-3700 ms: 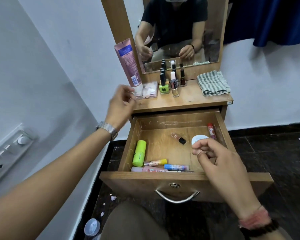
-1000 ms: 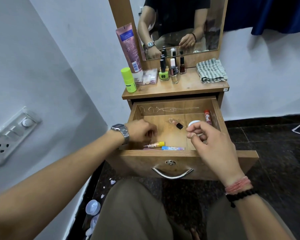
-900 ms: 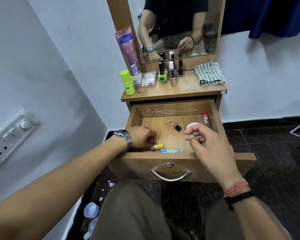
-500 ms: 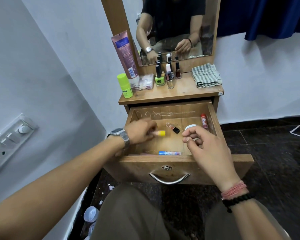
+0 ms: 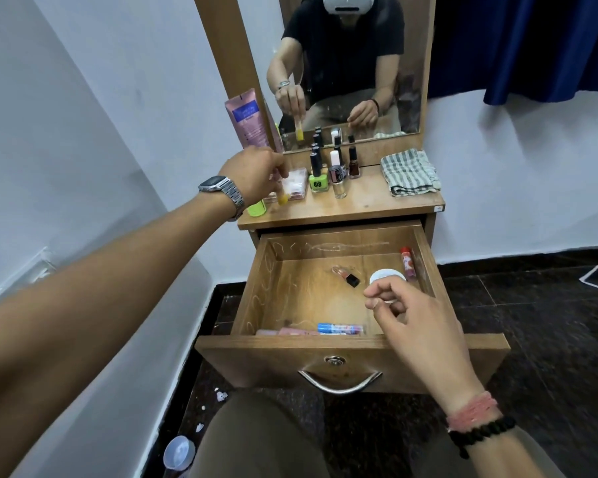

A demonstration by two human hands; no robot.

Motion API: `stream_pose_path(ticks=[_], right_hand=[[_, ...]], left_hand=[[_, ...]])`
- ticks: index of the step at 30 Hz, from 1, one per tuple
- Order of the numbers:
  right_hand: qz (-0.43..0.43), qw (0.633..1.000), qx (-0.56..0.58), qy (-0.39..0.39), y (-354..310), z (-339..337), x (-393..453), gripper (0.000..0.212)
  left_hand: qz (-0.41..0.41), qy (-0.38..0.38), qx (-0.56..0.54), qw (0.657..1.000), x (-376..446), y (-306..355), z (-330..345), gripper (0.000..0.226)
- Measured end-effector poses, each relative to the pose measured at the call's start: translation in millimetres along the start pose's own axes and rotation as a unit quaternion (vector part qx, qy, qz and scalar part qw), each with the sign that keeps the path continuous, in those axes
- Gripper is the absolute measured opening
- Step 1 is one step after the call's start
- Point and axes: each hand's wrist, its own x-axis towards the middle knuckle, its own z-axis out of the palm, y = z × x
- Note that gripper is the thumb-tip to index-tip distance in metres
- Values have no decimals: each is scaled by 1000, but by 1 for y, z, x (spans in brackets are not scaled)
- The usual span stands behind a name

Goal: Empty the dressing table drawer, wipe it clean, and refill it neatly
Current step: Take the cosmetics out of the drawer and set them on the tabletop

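The wooden drawer (image 5: 353, 355) stands pulled out under the dressing table top (image 5: 359, 207). My left hand (image 5: 256, 174) holds a small yellow-capped tube (image 5: 282, 197) upright, just above the top's left end. My right hand (image 5: 411, 315) hovers over the drawer's right side with loosely curled fingers, holding nothing. Inside lie a blue-capped tube (image 5: 340, 328), a pink tube (image 5: 287, 331) along the front wall, a small black-capped bottle (image 5: 346, 274), a white round lid (image 5: 384, 274) and a red-capped tube (image 5: 408, 262).
On the top stand a pink lotion tube (image 5: 247, 122), a green container (image 5: 257, 208), a clear case (image 5: 297, 182), several nail polish bottles (image 5: 319, 179) and a folded striped cloth (image 5: 409, 172). A mirror (image 5: 346, 63) rises behind. The wall is close on the left.
My left hand picked the yellow-capped tube out of the drawer and carried it up to the table top's left end. My right hand stayed over the drawer.
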Motion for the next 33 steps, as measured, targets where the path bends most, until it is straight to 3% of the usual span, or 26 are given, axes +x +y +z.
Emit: stream_pose_path(ticks=[6,27,33], right_hand=[[3,1000,3,4,1,0,-1,7],[-1,1000,9,5,4,2,1,8],[-2,1000,15,3,5,3,2,9]], left_hand=[[2,-18,61,998,10,-6,13,16],[13,-22,86,996,15,-3,26,20],[39,33,73,996,3,10,13,19]])
